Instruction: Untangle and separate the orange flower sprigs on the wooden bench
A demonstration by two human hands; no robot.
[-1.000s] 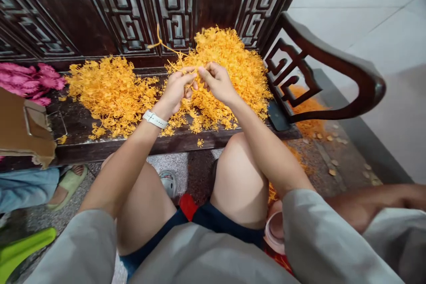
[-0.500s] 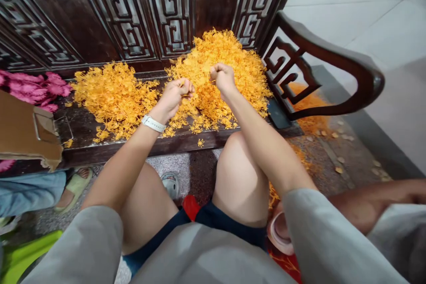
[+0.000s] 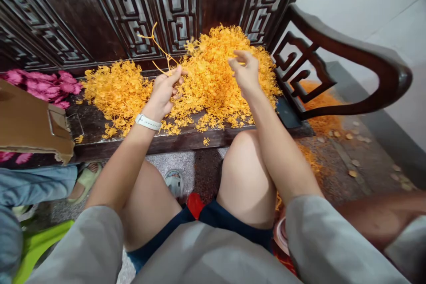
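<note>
Pinching a yellow stem (image 3: 161, 47), the left hand (image 3: 164, 90) angles inward; the right hand (image 3: 246, 73) hovers, loosely parted.

I have the left hand (image 3: 164, 92) pinched, the right hand (image 3: 246, 74) loosely curled but unclosed, both forearms (image 3: 278, 146) stretched forward.

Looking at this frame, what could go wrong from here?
Likely risks:
1. The loose yellow flower at the front edge of the bench could be knocked to the floor.
2. The small pile and big pile lie close, so they might mix.
3. The left hand grips the thin branching stem near one end; it may slip or snag.
</note>
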